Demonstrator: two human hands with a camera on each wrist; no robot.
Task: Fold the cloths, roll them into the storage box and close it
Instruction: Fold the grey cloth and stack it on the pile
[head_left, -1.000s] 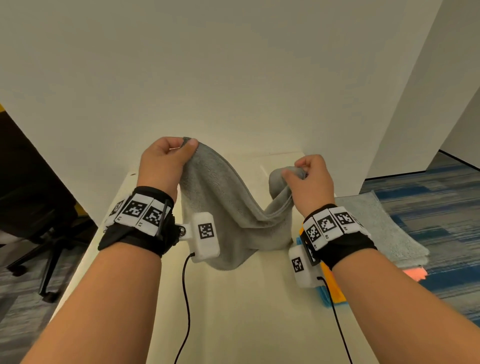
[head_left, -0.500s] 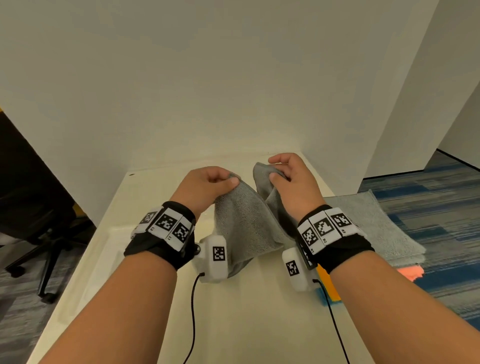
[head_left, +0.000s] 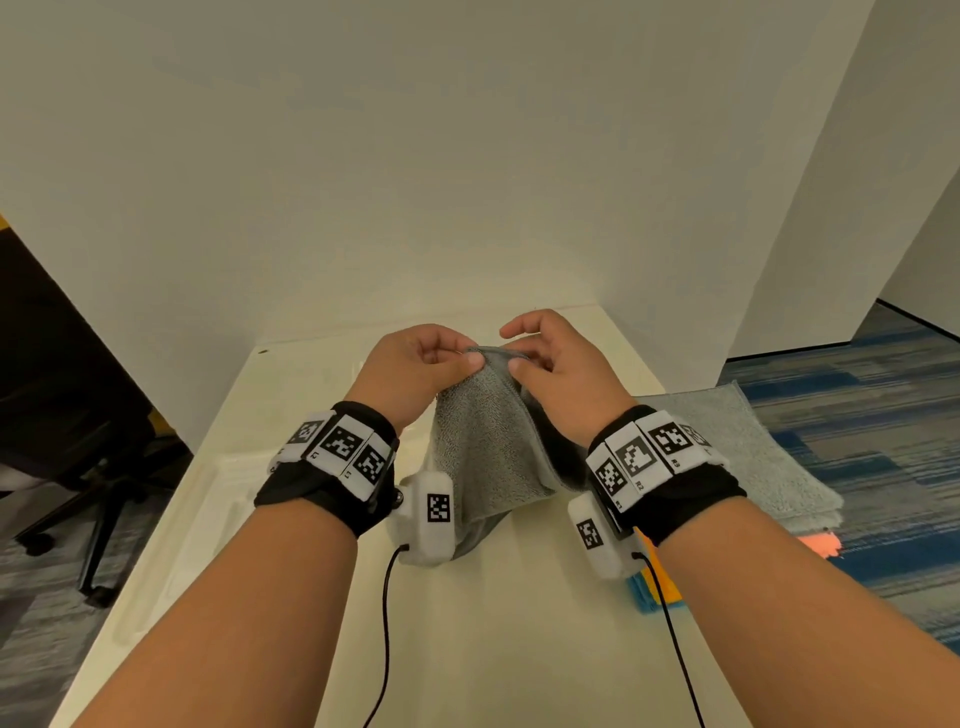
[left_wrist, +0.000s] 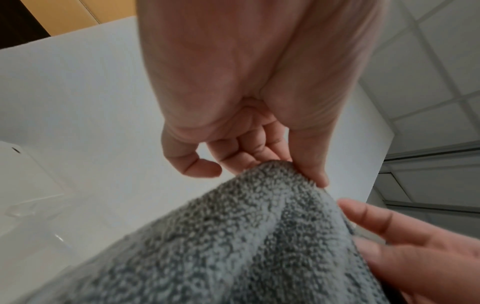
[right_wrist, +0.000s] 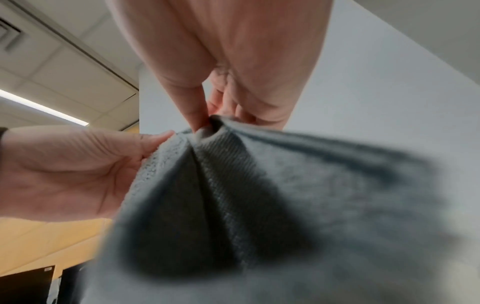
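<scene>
Grey cloth held up, folded in two, with more cloths waiting at the side

The grey terry cloth (head_left: 491, 447) was doubled over and hung in the air, with its two upper corners brought together at the top, and its lower fold reached down close to the tabletop (head_left: 498, 623). Its surface was looped and fluffy, with a flat woven band along the edge. A stack of other cloths (head_left: 753, 457) lay flat at the right edge of the tabletop: a light grey one on top, and under it thin edges of pink, orange and blue ones. A translucent storage box (head_left: 171, 525) lay at the left side.
</scene>
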